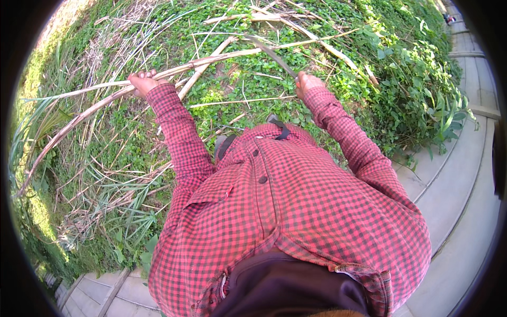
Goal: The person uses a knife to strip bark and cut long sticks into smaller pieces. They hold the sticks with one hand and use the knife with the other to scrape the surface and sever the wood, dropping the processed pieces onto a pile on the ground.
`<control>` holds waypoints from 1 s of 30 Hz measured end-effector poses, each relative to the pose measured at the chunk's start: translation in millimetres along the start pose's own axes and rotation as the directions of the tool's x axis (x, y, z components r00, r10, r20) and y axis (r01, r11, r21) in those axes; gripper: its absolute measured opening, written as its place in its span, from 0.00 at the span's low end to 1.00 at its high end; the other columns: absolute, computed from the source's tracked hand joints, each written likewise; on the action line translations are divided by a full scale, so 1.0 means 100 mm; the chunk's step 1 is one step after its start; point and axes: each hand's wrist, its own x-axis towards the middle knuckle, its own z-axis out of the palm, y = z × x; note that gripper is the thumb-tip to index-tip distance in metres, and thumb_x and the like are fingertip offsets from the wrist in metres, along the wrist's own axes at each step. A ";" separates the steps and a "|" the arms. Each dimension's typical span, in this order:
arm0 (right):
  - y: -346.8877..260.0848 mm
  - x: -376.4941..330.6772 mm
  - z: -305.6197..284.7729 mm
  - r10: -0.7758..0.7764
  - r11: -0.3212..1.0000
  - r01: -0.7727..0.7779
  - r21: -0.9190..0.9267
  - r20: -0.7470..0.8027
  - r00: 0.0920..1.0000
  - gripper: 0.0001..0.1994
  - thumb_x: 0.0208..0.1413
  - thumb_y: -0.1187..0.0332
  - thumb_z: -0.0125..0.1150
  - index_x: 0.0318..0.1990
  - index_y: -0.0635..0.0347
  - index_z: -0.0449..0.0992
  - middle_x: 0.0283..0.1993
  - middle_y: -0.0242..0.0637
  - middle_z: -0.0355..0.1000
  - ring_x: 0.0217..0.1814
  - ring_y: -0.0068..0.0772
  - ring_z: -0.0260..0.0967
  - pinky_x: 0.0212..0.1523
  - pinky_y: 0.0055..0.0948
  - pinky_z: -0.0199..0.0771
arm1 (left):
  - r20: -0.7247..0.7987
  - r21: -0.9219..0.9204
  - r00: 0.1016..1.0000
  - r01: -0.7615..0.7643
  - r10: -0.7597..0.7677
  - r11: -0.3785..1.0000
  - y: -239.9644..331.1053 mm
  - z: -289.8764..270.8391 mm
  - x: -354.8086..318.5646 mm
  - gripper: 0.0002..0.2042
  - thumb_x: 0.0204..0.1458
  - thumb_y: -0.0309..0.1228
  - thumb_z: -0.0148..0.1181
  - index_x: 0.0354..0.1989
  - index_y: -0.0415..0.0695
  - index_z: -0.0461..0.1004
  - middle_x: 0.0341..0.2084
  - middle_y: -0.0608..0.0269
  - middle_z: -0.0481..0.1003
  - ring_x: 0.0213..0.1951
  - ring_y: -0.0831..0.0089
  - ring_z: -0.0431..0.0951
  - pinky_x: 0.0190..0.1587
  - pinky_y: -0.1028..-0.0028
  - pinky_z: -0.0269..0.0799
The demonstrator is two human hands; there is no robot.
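Note:
My left hand (143, 83) is closed around long, dry, pale-brown cane stalks (211, 59). They stretch from the far left, with green leaves at that end, across in front of me toward the upper right. My right hand (309, 84) grips a long-bladed knife that looks like a machete (279, 59). Its dark blade points up and to the left, and its tip is close to the stalks; whether they touch I cannot tell. The knife's handle is hidden inside my fist.
Low green plants cover the ground (227, 92), strewn with loose cut stalks (330, 48) and dry straw (100, 50). A leafy bush (417, 90) stands at the right beside grey concrete slabs (449, 182). More slabs (95, 293) lie at the lower left.

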 end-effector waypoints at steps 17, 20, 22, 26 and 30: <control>0.27 0.19 0.44 -0.190 0.964 0.233 0.131 -0.278 0.942 0.14 0.52 0.67 0.50 0.47 0.57 0.63 0.40 0.48 0.71 0.38 0.48 0.72 0.40 0.42 0.72 | -0.018 -0.033 0.986 0.168 -0.168 0.985 0.24 -0.02 0.17 0.16 0.53 0.43 0.50 0.28 0.44 0.55 0.13 0.71 0.56 0.12 0.78 0.57 0.18 0.74 0.66; 0.44 0.40 0.38 0.304 0.917 -0.264 0.298 -0.097 0.948 0.15 0.53 0.66 0.49 0.48 0.59 0.64 0.39 0.48 0.72 0.39 0.48 0.72 0.39 0.42 0.73 | -0.009 -0.030 0.982 0.186 -0.187 0.982 0.27 -0.07 0.24 0.16 0.54 0.44 0.49 0.30 0.46 0.54 0.12 0.71 0.55 0.13 0.78 0.56 0.21 0.74 0.67; 0.60 0.44 0.34 0.230 0.961 -0.192 0.199 -0.189 0.955 0.14 0.54 0.66 0.48 0.47 0.59 0.64 0.40 0.50 0.71 0.38 0.50 0.72 0.39 0.44 0.72 | -0.044 -0.028 0.988 0.144 -0.145 0.989 0.19 -0.15 0.27 0.14 0.55 0.40 0.50 0.30 0.43 0.56 0.12 0.70 0.56 0.14 0.79 0.59 0.18 0.77 0.64; 0.70 0.44 0.37 -0.193 0.977 0.206 0.062 -0.171 0.966 0.14 0.55 0.65 0.47 0.48 0.58 0.63 0.40 0.52 0.71 0.41 0.51 0.71 0.40 0.45 0.71 | 0.124 0.068 0.977 0.169 -0.176 0.983 0.08 -0.54 0.43 0.13 0.57 0.38 0.44 0.31 0.39 0.59 0.22 0.61 0.62 0.24 0.70 0.66 0.33 0.66 0.75; 0.68 0.51 0.49 0.004 0.998 -0.004 0.060 -0.002 1.000 0.16 0.55 0.64 0.47 0.50 0.58 0.63 0.41 0.52 0.70 0.42 0.51 0.70 0.42 0.44 0.71 | 0.071 0.197 0.978 0.176 -0.194 0.964 0.34 -0.91 1.00 0.10 0.54 0.33 0.39 0.36 0.38 0.61 0.30 0.58 0.66 0.31 0.66 0.69 0.43 0.57 0.71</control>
